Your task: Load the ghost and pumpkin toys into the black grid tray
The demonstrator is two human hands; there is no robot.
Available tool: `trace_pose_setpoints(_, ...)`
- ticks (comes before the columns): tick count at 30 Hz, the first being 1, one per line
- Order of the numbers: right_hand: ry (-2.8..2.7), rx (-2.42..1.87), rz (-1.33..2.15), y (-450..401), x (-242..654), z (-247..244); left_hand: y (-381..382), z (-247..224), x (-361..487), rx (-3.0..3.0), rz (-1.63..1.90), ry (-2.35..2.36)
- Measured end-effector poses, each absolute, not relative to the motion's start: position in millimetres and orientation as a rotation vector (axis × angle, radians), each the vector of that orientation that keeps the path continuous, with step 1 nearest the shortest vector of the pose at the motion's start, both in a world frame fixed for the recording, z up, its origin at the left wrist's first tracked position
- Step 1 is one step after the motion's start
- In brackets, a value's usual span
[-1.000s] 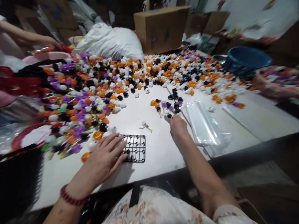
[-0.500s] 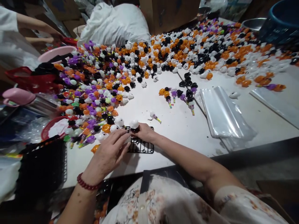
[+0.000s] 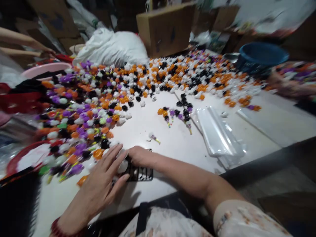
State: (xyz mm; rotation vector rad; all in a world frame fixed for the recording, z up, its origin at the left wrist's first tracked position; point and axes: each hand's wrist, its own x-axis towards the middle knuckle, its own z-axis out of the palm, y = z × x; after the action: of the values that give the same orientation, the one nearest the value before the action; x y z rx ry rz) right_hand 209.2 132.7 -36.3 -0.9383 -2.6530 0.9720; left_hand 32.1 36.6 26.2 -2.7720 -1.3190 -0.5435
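Observation:
My left hand [image 3: 105, 177] lies over the near left side of a black plastic grid tray [image 3: 148, 174], fingers stretched out and thumb apart. A round white plastic piece [image 3: 122, 165] shows between its fingers and thumb; whether the hand grips it I cannot tell. Against the far side of the tray is my right hand [image 3: 140, 156], its fingers curled in and closed, with their tips hidden. An orange piece [image 3: 82, 180] lies left of my left hand. Beyond the hands, one white-topped stick toy [image 3: 154, 138] rests on the white table [image 3: 138, 131].
A large heap of small orange, white, black and purple toys [image 3: 158, 74] spreads across the back and left. Clear plastic bags [image 3: 214, 131] lie at right. Around stand a blue basin [image 3: 263, 57], a white sack [image 3: 111, 47] and a red basket [image 3: 12, 161]. Another person's hand [image 3: 286, 84] is blurred at right.
The view has swung up and to the right, bringing another person's hand in at right. My left hand's fingers have moved over the white piece. My right hand stays at the tray.

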Motion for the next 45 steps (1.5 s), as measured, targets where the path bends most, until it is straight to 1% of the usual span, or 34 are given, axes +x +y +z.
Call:
trace_pose_setpoints(3, -2.865, -0.975, 0.815, 133, 202, -32, 47, 10, 27, -2.675, -0.482, -1.195)
trace_pose_setpoints(5, -2.884, -1.047, 0.796, 134, 201, -31, 53, 2, 26, -2.606, -0.509, -1.139)
trace_pose_setpoints(7, -2.732, -1.073, 0.933, 134, 211, -31, 55, 0, 26, -2.558, -0.536, -1.101)
trace_pose_setpoints(9, -2.430, -1.124, 1.104, 138, 232, -30, 53, 3, 27, -2.536, -0.555, -1.065)
trace_pose_setpoints(11, -2.101, -1.318, 1.112, 148, 264, -28, 48, 8, 27, -2.535, -0.575, -1.064)
trace_pose_setpoints(12, -1.970, -1.466, 1.020, 156, 282, -28, 47, 9, 27, -2.540, -0.586, -1.079)
trace_pose_setpoints(14, -1.790, -1.773, 0.657, 173, 317, -30, 47, 10, 27, -2.544, -0.609, -1.138)
trace_pose_setpoints(16, -1.780, -1.972, 0.330, 189, 345, -34, 50, 8, 27, -2.530, -0.620, -1.215)
trace_pose_setpoints(18, -1.876, -2.070, 0.146, 198, 362, -40, 54, 6, 28, -2.521, -0.593, -1.284)
trace_pose_setpoints(20, -1.951, -2.102, 0.089, 197, 369, -43, 57, 8, 30, -2.549, -0.538, -1.340)
trace_pose_setpoints(24, -1.938, -2.050, 0.128, 177, 361, -28, 53, 21, 37, -2.643, -0.482, -1.435)
trace_pose_setpoints(26, -1.984, -1.846, 0.218, 163, 350, -11, 51, 26, 38, -2.682, -0.480, -1.473)
trace_pose_setpoints(30, -2.032, -1.365, 0.661, 140, 314, 21, 49, 31, 37, -2.754, -0.456, -1.503)
trace_pose_setpoints(33, -2.060, -1.222, 0.875, 139, 280, 26, 50, 31, 34, -2.794, -0.462, -1.459)
trace_pose_setpoints(39, -2.280, -1.148, 0.896, 162, 234, 16, 52, 28, 32, -2.840, -0.506, -1.397)
trace_pose_setpoints(45, -2.401, -1.089, 0.934, 157, 221, 26, 52, 30, 31, -2.857, -0.536, -1.499)
